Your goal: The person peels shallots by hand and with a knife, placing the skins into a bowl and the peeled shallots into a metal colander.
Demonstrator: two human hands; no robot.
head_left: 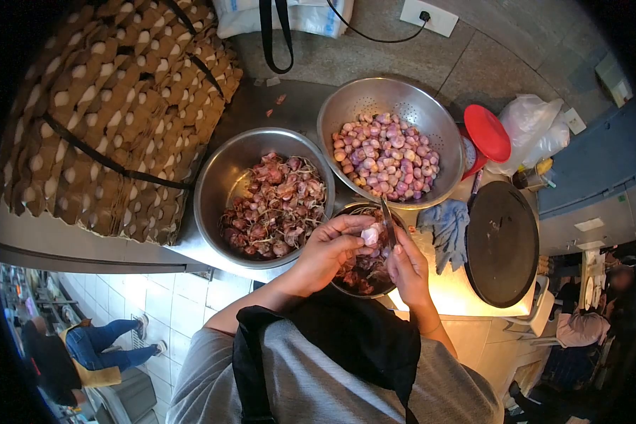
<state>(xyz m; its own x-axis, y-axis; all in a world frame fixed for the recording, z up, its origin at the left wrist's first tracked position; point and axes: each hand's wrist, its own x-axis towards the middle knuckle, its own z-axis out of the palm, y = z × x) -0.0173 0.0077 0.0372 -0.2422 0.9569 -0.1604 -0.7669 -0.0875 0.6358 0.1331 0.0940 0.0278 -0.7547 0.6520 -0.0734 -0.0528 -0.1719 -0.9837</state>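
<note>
My left hand (pixel 334 249) pinches a pale pink shallot (pixel 369 235) between thumb and fingers. Close beside it, my right hand (pixel 408 268) is closed around a small knife (pixel 387 218), its blade pointing away from me. Both hands are over a smaller metal bowl (pixel 338 284) that has dark red skins (pixel 357 277) in it. On the left stands a large steel bowl (pixel 206 205) of unpeeled shallots (pixel 275 201) with dry skins and roots. Beyond my hands, a steel colander (pixel 431 113) contains many peeled shallots (pixel 389 152).
Stacked egg trays (pixel 113 120) bound with black straps rise at the left. To the right lie a blue glove (pixel 446 230), a round dark tray (pixel 502 244) and a red scale (pixel 473 145). Plastic bags (pixel 533 131) sit by the wall. Other people (pixel 106 343) are in the background.
</note>
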